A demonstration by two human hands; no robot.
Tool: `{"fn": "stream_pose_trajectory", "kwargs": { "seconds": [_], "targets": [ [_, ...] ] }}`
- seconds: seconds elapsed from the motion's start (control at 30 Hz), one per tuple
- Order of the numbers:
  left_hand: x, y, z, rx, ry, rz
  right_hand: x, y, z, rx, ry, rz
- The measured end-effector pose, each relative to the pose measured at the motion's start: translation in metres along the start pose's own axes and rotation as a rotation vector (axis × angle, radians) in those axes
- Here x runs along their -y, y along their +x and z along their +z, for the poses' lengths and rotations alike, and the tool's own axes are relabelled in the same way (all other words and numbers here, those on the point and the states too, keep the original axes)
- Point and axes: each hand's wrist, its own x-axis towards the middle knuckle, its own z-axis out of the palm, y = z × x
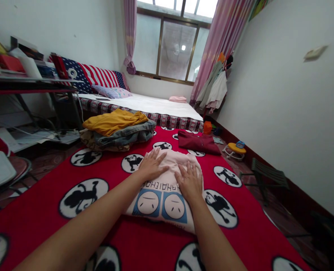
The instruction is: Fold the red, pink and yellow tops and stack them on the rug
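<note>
A folded pale pink shirt (169,188) lies in front of me on a red blanket (122,233) patterned with black figures in white circles. Printed letters and two blue squares with round faces show on the cloth, the letters upside down from my side. My left hand (153,165) rests flat on its far left part, fingers spread. Flat on the right part lies my right hand (189,180), its fingers also apart. Neither hand grips the fabric. Beyond, to the right, is a folded dark red garment (198,142).
At the back left sits a pile of clothes with a yellow garment (113,121) over jeans (124,136). A bed (152,103) stands under the window. A cluttered desk (28,84) is on the left; a yellow stool (237,148) and a folding stool (268,171) stand on the right.
</note>
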Motion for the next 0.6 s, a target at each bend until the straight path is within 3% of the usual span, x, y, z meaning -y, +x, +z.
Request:
{"fn": "stream_pose_trajectory", "kwargs": {
  "seconds": [0.1, 0.2, 0.27, 0.37, 0.47, 0.6],
  "targets": [
    [0.012, 0.016, 0.006, -0.061, -0.087, -0.116, -0.003, 0.0, 0.001, -0.032, 0.074, -0.013],
    [0.017, 0.021, 0.013, -0.205, -0.133, -0.208, -0.011, 0.002, 0.004, -0.146, 0.216, -0.024],
    [0.019, 0.019, 0.014, -0.312, -0.126, -0.25, -0.019, 0.005, 0.007, -0.303, 0.322, 0.051],
    [0.02, 0.012, 0.011, -0.435, -0.142, -0.337, -0.031, 0.01, 0.013, -0.481, 0.46, 0.273],
    [0.019, 0.006, 0.008, -0.47, -0.244, -0.405, -0.038, 0.013, 0.02, -0.475, 0.565, 0.385],
    [0.019, 0.004, 0.002, -0.506, -0.609, -0.473, -0.043, 0.017, 0.016, -0.464, 0.696, 0.314]
  ]
}}
